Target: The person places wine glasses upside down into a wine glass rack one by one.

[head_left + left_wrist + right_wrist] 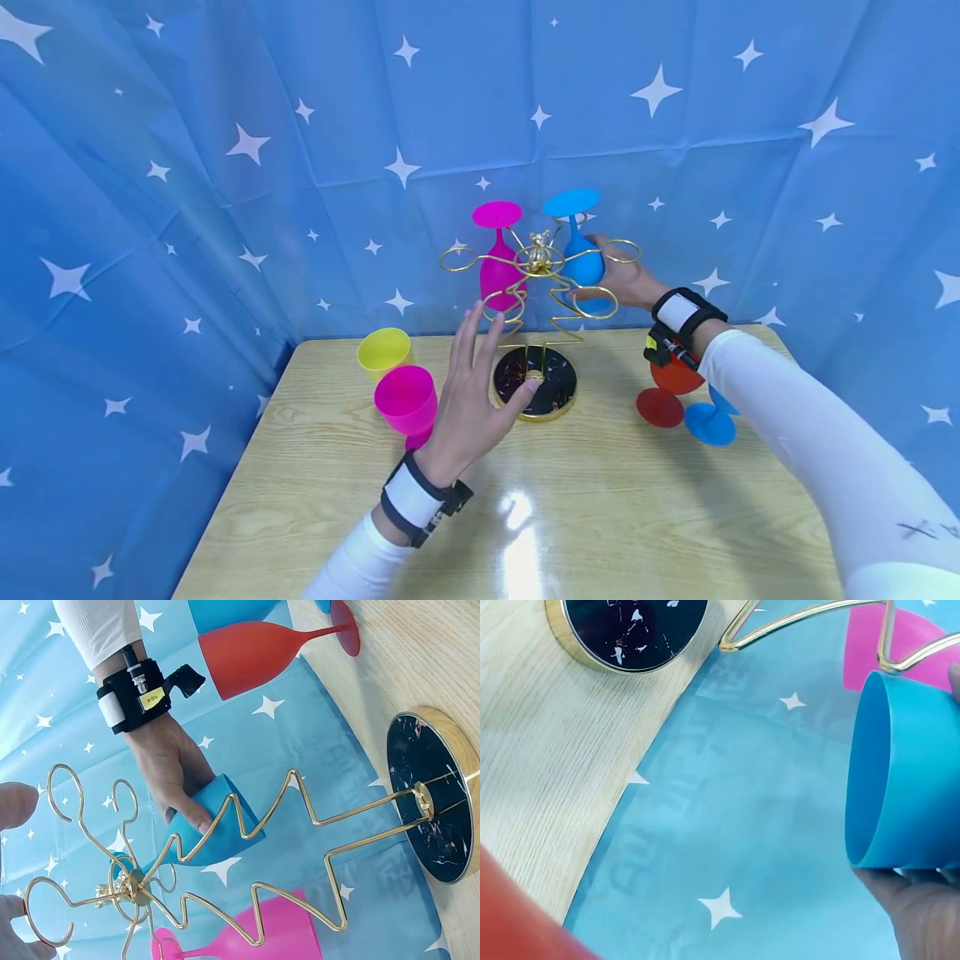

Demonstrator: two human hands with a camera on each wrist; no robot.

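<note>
My right hand (632,282) grips the bowl of a blue goblet (582,260), held upside down at the back right of a gold wire glass rack (540,260). In the right wrist view, the blue goblet's open rim (870,772) shows, with fingers beneath the bowl. A pink goblet (500,271) hangs upside down at the rack's back left. My left hand (468,404) reaches up before the rack, fingers extended and thumb apart, its fingertips near the front left ring (503,306). The left wrist view catches only some of its fingers (16,806) at the edge.
The rack's round black base (536,383) stands on the wooden table (600,500). A yellow cup (385,350) and an upright pink goblet (407,400) are at left. At right, a red goblet (660,407) and another blue goblet (709,423) stand partly behind my right sleeve. A starry blue curtain (360,100) backs the table.
</note>
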